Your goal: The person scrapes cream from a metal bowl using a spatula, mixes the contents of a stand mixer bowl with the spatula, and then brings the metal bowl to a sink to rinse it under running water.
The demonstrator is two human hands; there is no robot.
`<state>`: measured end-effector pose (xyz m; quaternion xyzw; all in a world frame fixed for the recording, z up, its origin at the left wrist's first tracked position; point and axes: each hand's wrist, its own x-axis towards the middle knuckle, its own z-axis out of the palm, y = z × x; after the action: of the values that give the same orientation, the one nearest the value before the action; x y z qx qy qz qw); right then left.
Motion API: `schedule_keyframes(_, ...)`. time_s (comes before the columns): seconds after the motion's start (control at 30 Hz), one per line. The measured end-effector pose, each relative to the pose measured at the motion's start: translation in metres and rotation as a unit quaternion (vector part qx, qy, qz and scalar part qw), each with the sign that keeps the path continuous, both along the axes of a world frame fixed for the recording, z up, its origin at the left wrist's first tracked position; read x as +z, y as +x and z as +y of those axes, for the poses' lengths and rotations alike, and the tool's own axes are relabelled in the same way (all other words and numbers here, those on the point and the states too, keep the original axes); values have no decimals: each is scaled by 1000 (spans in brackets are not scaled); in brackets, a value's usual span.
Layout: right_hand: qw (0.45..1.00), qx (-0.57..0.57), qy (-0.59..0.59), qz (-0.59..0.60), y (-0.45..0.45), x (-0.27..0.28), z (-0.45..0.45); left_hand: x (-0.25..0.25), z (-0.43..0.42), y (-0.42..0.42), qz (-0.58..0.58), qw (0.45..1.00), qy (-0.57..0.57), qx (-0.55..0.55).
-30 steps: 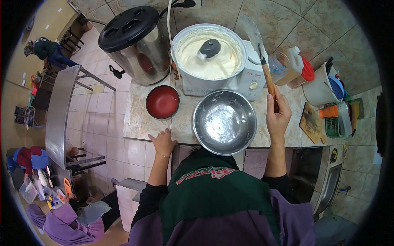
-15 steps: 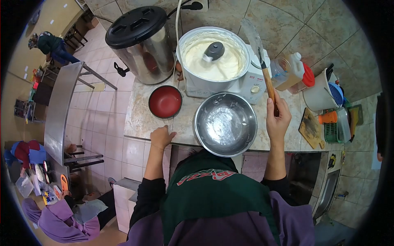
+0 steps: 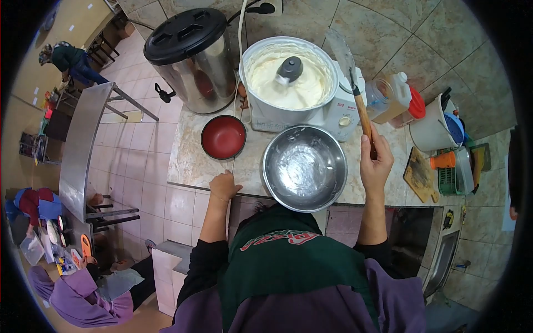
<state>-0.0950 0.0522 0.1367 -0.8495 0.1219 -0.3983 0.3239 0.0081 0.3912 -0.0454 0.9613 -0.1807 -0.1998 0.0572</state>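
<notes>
My right hand [image 3: 377, 158] is wrapped round the wooden handle of a spatula [image 3: 361, 108], its long, smeared metal blade pointing up and away beside the mixer [image 3: 344, 114]. White cream [image 3: 313, 83] fills the mixer's bowl [image 3: 288, 115] around a grey central hub [image 3: 290, 69]. Close to me at the counter's front edge is a steel bowl [image 3: 305, 166] with whitish smears inside. My left hand [image 3: 223, 185] rests by that edge with fingers curled in and thumb sticking out, apart from the steel bowl. Just beyond it stands a small red bowl [image 3: 223, 136] with a dark rim.
A steel urn [image 3: 200, 77] with a black lid stands at the back left. Along the right are a jug [image 3: 397, 97], a white bucket [image 3: 430, 130], a wooden board [image 3: 420, 175] and a green basket [image 3: 447, 180]. Other people are at the left, near a metal table [image 3: 83, 150].
My left hand has shifted slightly to the right along the counter edge. The spatula in my right hand stays nearly still, and the bowls have kept their places.
</notes>
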Motion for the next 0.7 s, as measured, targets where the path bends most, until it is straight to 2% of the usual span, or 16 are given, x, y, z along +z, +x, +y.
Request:
schedule_keyframes(0.37,1000,20,-5,-5,3,-3,1,-7,0,-6,3,1000,-1,14)
schedule_keyframes(0.43,1000,21,-3,-6,3,-4,0,-8,-1,-5,36,999,36,14)
schedule_keyframes(0.7,1000,18,7,3,-1,-4,0,2,-2,-5,41,999,18,9)
